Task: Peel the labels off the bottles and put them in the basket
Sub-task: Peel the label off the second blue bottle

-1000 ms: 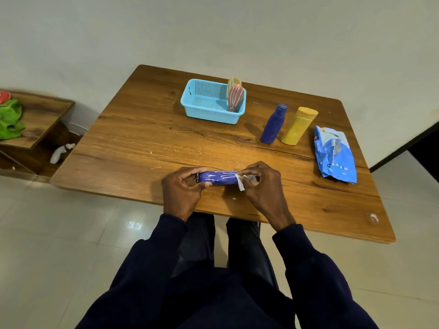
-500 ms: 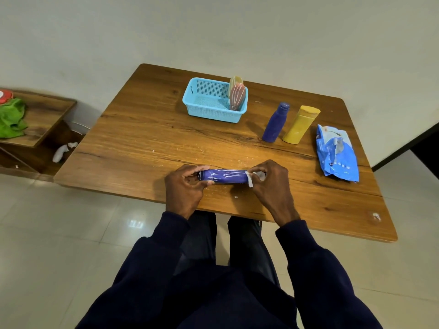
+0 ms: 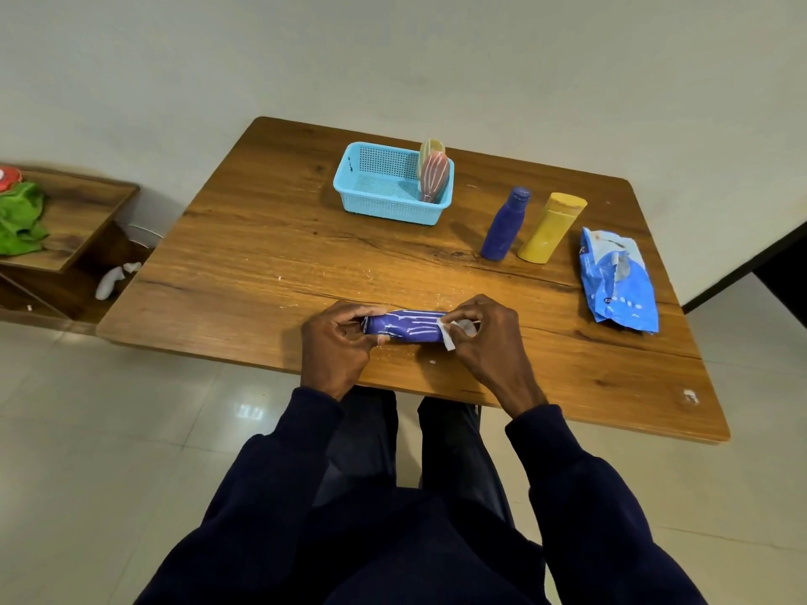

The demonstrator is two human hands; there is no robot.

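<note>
The left hand [image 3: 338, 342] clamps one end of the purple bottle [image 3: 404, 327], pinning it flat on the tabletop [image 3: 270, 255] so the right hand [image 3: 484, 338], pinching the white label [image 3: 450, 336] (partly lifted), can pull against it.

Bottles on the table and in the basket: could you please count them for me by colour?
Purple: 2, one lying in the hands, one standing
Yellow: 2, one standing, one in the basket behind the pink
Pink: 1, in the basket
Total: 5
</note>
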